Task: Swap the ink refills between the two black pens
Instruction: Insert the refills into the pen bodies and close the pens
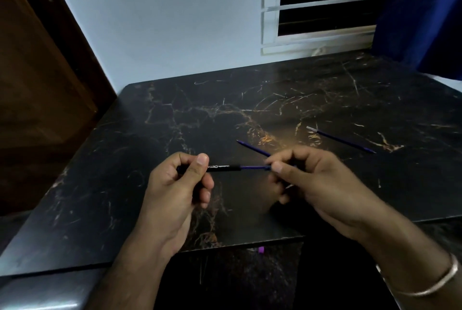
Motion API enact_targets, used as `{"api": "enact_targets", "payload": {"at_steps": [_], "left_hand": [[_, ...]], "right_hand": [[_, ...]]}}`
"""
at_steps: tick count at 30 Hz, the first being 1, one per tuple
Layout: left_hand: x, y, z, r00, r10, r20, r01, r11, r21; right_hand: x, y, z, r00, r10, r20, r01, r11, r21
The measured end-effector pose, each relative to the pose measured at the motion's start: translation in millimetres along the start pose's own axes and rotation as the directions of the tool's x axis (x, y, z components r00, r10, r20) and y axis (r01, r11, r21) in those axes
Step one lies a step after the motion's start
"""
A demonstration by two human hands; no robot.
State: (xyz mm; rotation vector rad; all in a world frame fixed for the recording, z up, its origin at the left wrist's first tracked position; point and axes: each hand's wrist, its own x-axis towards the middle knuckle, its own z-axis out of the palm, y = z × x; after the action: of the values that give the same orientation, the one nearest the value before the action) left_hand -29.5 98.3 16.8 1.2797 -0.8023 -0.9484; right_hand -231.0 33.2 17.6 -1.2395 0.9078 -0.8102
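My left hand (pixel 182 179) grips a black pen barrel (pixel 222 167) with white lettering and holds it level above the table. A blue refill (pixel 252 167) sticks out of the barrel's right end. My right hand (pixel 307 179) pinches that refill between thumb and forefinger. A second thin blue stick (pixel 252 148) pokes up and to the left out of the same hand, its tip pointing away from me. Another blue refill (pixel 340 139) with a pale end lies loose on the table to the right. The second pen's barrel is hidden or out of view.
The black marble-pattern table (pixel 225 99) stands against a pale wall below a window (pixel 325 9). A blue curtain (pixel 425 9) hangs at the right and a brown door (pixel 37 72) is at the left. A small purple piece (pixel 261 249) shows below the table's near edge.
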Motion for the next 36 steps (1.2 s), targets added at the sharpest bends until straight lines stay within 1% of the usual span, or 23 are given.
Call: {"api": "enact_targets", "payload": {"at_steps": [1, 2, 3, 4, 5, 6, 8, 10, 13, 14, 15, 16, 18, 19, 20, 22, 24, 25, 27, 28, 30, 33, 36], "left_hand": [[1, 1, -5, 1.000, -0.005, -0.014, 0.005, 1.000, -0.004], [3, 2, -11, 1.000, -0.010, -0.028, 0.010, 1.000, -0.008], [4, 3, -18, 0.999, -0.016, -0.044, 0.016, 1.000, -0.016], [5, 3, -23, 0.998, -0.024, -0.063, 0.023, 0.999, -0.028], [6, 3, -27, 0.996, -0.033, -0.080, 0.030, 0.999, -0.040], [7, 3, -30, 0.995, -0.039, -0.091, 0.034, 0.998, -0.051], [7, 1, -31, 0.995, -0.039, -0.096, 0.033, 0.998, -0.062], [7, 0, -29, 0.995, -0.036, -0.093, 0.031, 0.998, -0.059], [5, -1, -24, 0.996, -0.037, -0.080, 0.033, 0.998, -0.051], [4, -1, -22, 0.996, -0.038, -0.075, 0.035, 0.998, -0.046], [2, 0, -21, 0.997, -0.038, -0.068, 0.035, 0.999, -0.040], [1, 0, -20, 0.998, -0.035, -0.061, 0.033, 0.999, -0.032], [0, -2, -18, 0.998, -0.026, -0.049, 0.025, 1.000, -0.019], [-1, -3, -16, 0.999, -0.026, -0.044, 0.026, 1.000, -0.014], [-2, -4, -14, 0.999, -0.029, -0.039, 0.028, 1.000, -0.009], [-2, -4, -11, 0.999, -0.033, -0.036, 0.033, 0.999, -0.006], [1, -2, -16, 0.997, -0.036, -0.061, 0.035, 0.999, -0.017], [3, -1, -21, 0.996, -0.041, -0.079, 0.039, 0.999, -0.024], [6, 1, -32, 0.993, -0.048, -0.104, 0.044, 0.998, -0.039], [7, 1, -36, 0.993, -0.050, -0.111, 0.045, 0.998, -0.051], [8, -1, -39, 0.992, -0.055, -0.109, 0.048, 0.996, -0.070], [7, -5, -31, 0.995, -0.069, -0.078, 0.063, 0.995, -0.073], [4, -8, -20, 0.996, -0.072, -0.048, 0.069, 0.996, -0.054]], "right_hand": [[0, -1, -8, 0.999, -0.036, -0.035, 0.035, 0.998, -0.043], [0, -3, -14, 0.994, -0.068, -0.080, 0.054, 0.986, -0.159], [0, -3, -20, 0.986, -0.109, -0.125, 0.062, 0.941, -0.333], [0, -3, -25, 0.974, -0.155, -0.166, 0.053, 0.864, -0.501], [0, -1, -28, 0.964, -0.194, -0.179, 0.045, 0.788, -0.614], [-2, -1, -28, 0.958, -0.224, -0.178, 0.044, 0.730, -0.682], [-4, -1, -22, 0.957, -0.263, -0.122, 0.074, 0.628, -0.775], [-2, 2, -12, 0.957, -0.290, -0.009, 0.141, 0.489, -0.861], [8, 5, 1, 0.935, -0.332, 0.123, 0.232, 0.313, -0.921], [10, 5, 3, 0.932, -0.336, 0.135, 0.237, 0.287, -0.928], [12, 4, 3, 0.933, -0.336, 0.131, 0.236, 0.295, -0.926], [12, 2, 3, 0.938, -0.329, 0.109, 0.234, 0.368, -0.900], [8, -3, 6, 0.953, -0.296, 0.059, 0.239, 0.620, -0.747], [7, -5, 8, 0.961, -0.274, 0.048, 0.236, 0.713, -0.660], [7, -5, 10, 0.963, -0.265, 0.048, 0.235, 0.741, -0.629], [7, -4, 7, 0.956, -0.292, 0.024, 0.236, 0.719, -0.654], [7, -8, -9, 0.941, -0.334, -0.058, 0.217, 0.725, -0.653], [6, -13, -22, 0.936, -0.331, -0.122, 0.175, 0.736, -0.654], [2, -24, -55, 0.919, -0.296, -0.258, 0.043, 0.728, -0.684], [0, -27, -71, 0.909, -0.273, -0.314, -0.032, 0.707, -0.707], [-1, -26, -90, 0.886, -0.260, -0.384, -0.149, 0.625, -0.766], [5, -17, -94, 0.879, -0.268, -0.394, -0.227, 0.490, -0.842], [7, -13, -96, 0.885, -0.256, -0.390, -0.262, 0.419, -0.869]]}}
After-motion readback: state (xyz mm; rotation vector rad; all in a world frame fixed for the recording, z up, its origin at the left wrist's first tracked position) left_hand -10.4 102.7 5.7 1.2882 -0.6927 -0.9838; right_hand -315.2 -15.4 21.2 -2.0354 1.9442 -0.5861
